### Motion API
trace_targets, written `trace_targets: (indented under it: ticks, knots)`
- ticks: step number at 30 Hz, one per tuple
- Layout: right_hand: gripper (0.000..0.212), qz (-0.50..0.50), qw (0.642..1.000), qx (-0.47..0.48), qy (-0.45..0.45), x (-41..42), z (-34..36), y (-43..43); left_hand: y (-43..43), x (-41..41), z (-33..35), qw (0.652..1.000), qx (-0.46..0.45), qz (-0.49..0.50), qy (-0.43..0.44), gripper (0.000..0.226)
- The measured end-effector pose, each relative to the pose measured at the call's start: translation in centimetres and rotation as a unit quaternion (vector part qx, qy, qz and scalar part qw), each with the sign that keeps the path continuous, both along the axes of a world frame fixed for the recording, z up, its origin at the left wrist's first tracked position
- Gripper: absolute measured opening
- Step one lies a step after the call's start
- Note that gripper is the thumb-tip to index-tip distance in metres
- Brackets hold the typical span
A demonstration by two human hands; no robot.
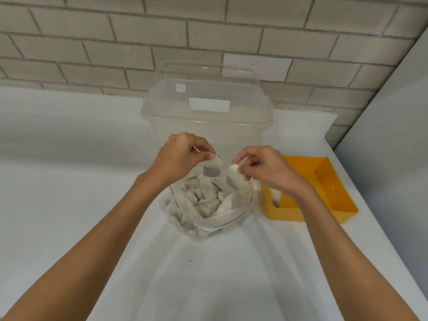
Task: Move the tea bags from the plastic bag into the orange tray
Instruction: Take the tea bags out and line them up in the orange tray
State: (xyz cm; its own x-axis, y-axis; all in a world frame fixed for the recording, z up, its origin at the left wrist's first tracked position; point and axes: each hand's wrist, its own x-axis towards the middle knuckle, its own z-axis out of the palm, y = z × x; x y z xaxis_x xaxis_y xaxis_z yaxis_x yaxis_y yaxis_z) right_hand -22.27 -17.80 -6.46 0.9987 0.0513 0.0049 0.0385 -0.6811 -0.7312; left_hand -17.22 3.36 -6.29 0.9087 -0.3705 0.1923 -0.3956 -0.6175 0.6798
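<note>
An open clear plastic bag [228, 217] stands on the white counter, filled with several white tea bags [206, 195]. Above it my left hand [183, 154] pinches one tea bag [212, 169] by its top edge, so it hangs over the bag's mouth. My right hand [266, 167] pinches another tea bag [234, 178], tilted, above the bag's right side. The orange tray [333, 188] lies to the right of the plastic bag, partly behind my right wrist. Something white lies in its near left corner, mostly hidden.
A large clear plastic container [208, 107] with a lid stands just behind the bag. A grey brick wall [92, 42] runs along the back of the white counter [69, 181]. A pale wall panel [393, 112] closes the right side.
</note>
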Motion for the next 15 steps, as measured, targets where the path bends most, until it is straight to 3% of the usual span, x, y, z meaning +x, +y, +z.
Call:
trace_targets:
  ticks: [9, 15]
  knots:
    - [0.011, -0.048, 0.996, -0.064, -0.031, -1.4, 3.2, -8.1, -6.8, -0.2, 1.3, 0.998, -0.026, -0.053, 0.006, 0.007]
    - [0.022, -0.082, 0.996, -0.035, -0.03, -2.8, 2.6, -12.1, -10.6, -0.5, 1.1, 0.996, -0.032, -0.078, 0.002, 0.006]
